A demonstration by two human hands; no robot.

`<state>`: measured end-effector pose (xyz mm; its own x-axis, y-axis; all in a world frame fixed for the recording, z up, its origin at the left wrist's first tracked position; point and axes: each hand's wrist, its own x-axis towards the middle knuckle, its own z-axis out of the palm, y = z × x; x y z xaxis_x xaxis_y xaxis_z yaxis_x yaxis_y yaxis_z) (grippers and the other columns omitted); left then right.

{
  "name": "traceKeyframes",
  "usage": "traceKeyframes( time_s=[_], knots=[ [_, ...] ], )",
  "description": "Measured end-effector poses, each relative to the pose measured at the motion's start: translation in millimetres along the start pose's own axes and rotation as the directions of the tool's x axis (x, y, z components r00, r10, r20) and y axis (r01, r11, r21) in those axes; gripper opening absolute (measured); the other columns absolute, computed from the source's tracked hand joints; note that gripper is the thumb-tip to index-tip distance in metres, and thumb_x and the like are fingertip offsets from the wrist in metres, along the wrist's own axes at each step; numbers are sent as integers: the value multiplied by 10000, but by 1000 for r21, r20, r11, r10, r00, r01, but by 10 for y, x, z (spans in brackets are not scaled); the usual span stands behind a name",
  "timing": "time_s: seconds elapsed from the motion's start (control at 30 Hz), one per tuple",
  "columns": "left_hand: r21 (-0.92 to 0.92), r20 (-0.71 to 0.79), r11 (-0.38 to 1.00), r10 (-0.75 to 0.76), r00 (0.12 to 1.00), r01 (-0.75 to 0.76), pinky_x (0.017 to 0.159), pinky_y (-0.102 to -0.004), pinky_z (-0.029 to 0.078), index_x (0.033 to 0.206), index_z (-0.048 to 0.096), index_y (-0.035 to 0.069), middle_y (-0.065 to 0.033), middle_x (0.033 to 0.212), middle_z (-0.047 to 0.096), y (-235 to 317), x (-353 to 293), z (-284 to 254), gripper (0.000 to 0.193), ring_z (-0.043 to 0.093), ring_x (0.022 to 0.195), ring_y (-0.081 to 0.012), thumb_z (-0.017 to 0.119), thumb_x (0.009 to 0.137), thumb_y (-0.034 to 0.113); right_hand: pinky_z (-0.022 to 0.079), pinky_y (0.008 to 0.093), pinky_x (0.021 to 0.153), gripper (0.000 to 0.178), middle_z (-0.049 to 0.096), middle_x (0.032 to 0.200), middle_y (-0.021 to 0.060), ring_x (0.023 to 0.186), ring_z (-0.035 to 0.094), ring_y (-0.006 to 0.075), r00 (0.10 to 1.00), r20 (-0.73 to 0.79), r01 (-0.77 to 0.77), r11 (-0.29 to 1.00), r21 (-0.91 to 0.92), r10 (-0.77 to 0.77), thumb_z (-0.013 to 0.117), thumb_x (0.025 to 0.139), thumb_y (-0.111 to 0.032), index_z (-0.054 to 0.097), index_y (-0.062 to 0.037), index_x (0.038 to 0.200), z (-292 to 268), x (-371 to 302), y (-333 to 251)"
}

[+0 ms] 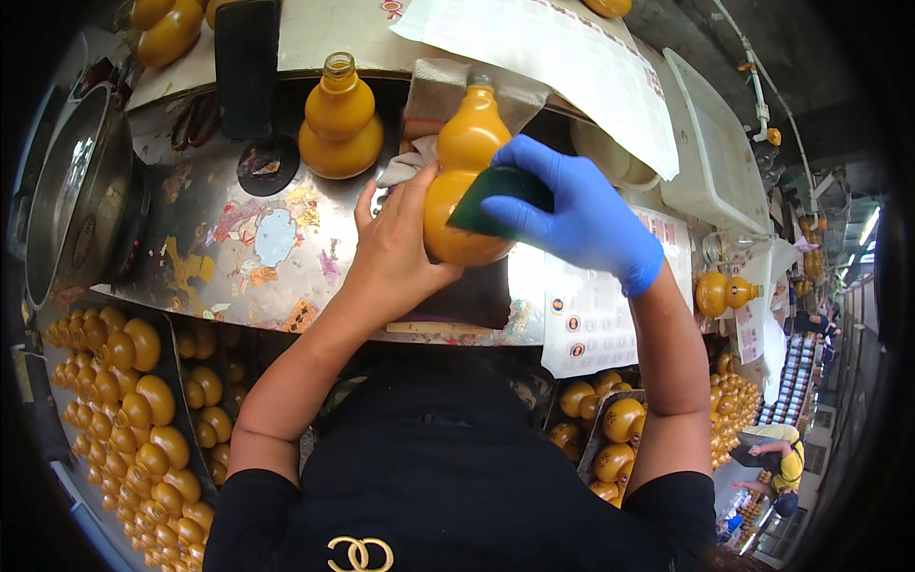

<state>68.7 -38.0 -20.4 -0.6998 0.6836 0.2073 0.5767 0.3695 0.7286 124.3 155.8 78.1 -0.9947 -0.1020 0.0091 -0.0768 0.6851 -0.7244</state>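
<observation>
A yellow-brown gourd-shaped bottle with an open neck lies tilted on a dark pad on the metal worktop, its neck pointing away from me. My bare left hand grips its left side, fingers along the waist and lower bulb. In a blue glove, my right hand pinches a dark green flat piece, like a scraper, and presses it against the lower bulb's right side. A greyish cloth lies by the bottle's waist. To the left, another gourd-shaped bottle stands upright and uncapped.
A large metal basin stands at the left. White printed sheets lie at the back right, beside a white plastic tub. Scraps stick to the worktop. Racks of gourd bottles fill the lower left; a person in yellow is far right.
</observation>
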Motion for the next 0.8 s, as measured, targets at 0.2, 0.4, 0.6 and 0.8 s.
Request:
traceKeyframes(
  time_s=[0.2, 0.4, 0.6, 0.8],
  knots=[
    [7, -29, 1000, 5, 1000, -4, 1120, -511, 123, 1411, 279, 59, -171, 1280, 507, 15, -21, 16, 957, 468, 1234, -295, 792, 621, 226, 505, 332, 772, 321, 650, 897, 125, 806, 633, 196, 994, 51, 104, 981, -165, -97, 662, 873, -263, 560, -38, 1079, -132, 309, 77],
    [-215, 3, 977, -4, 1000, 5, 1114, -465, 183, 1466, 203, 65, -170, 1335, 475, -78, -20, 24, 1030, 441, 1272, -298, 810, 663, 284, 515, 278, 673, 322, 637, 866, 82, 747, 641, 185, 854, -319, 292, 886, -360, -411, 728, 800, -88, 636, -84, 1110, 73, 90, -67],
    [-197, 14, 980, 10, 1000, -7, 1090, -453, 251, 1482, 172, 56, -217, 1333, 466, -138, -54, 77, 1019, 420, 1276, -366, 789, 691, 238, 426, 312, 478, 437, 542, 778, 25, 549, 518, 175, 835, -200, 260, 689, -676, -512, 690, 700, -44, 659, -133, 1126, 743, -575, -89],
    [-257, 88, 967, 29, 996, -6, 1106, -432, 254, 1500, 127, 67, -251, 1385, 408, -231, -37, 29, 1028, 351, 1323, -408, 754, 694, 182, 487, 297, 597, 283, 590, 790, 54, 686, 610, 189, 900, -284, 215, 903, -372, -331, 653, 814, -67, 631, -76, 1096, 840, -623, 99]
  ],
)
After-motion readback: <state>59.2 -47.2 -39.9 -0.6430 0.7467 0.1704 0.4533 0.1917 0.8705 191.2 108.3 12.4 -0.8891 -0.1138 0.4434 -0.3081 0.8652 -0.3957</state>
